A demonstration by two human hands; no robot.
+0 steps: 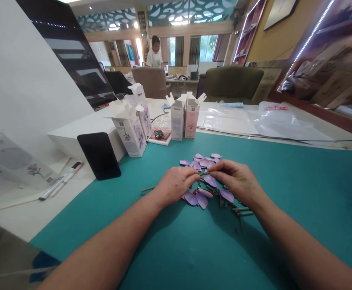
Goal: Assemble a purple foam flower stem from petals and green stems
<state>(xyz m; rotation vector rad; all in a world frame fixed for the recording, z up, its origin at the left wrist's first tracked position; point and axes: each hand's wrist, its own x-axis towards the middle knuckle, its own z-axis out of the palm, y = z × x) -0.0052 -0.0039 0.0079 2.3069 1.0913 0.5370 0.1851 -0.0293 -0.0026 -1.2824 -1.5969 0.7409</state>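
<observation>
Lavender petals (204,163) and green stems (239,210) lie scattered on a teal mat (284,245) atop the counter (43,219), directly under both hands. The left hand (174,185) and right hand (235,181) meet over the pile, their fingers (192,172) closed together on a thin green stem (203,174). Open printed boxes (129,131) stand beyond the mat, with a black phone (99,155) and two markers (60,181) off to the left.

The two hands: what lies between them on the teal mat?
In the head view, a purple artificial petal and a thin green stem lie between the left hand and the right hand.
</observation>
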